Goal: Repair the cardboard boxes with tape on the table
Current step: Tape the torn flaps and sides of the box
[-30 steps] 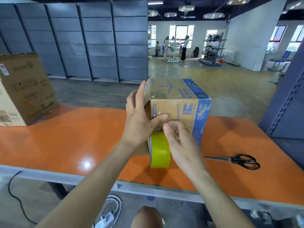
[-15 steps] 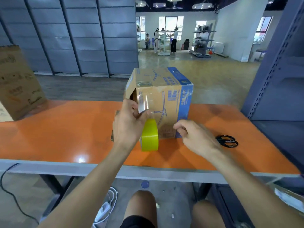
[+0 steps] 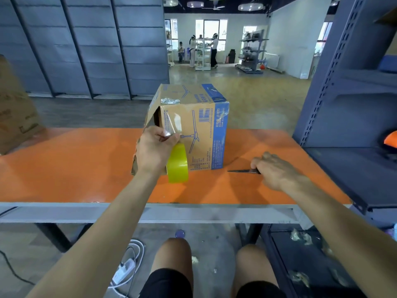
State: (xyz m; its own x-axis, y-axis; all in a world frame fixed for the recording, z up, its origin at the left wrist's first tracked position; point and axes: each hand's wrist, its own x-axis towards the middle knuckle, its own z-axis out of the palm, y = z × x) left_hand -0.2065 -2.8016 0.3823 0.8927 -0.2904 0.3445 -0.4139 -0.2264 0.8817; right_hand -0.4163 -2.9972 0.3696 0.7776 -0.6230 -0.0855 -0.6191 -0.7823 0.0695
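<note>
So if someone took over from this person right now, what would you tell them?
Left hand pinches the tape strip stretched from the cardboard box, yellow tape roll just below it. Right hand grips the scissors on the orange table, blades pointing left. Done: strip stuck near the open left flap. Left: cut the strip, press it down, close the flap; a second box waits far left.

Head-worn view, facing forward and down, table [image 3: 64,168] close
</note>
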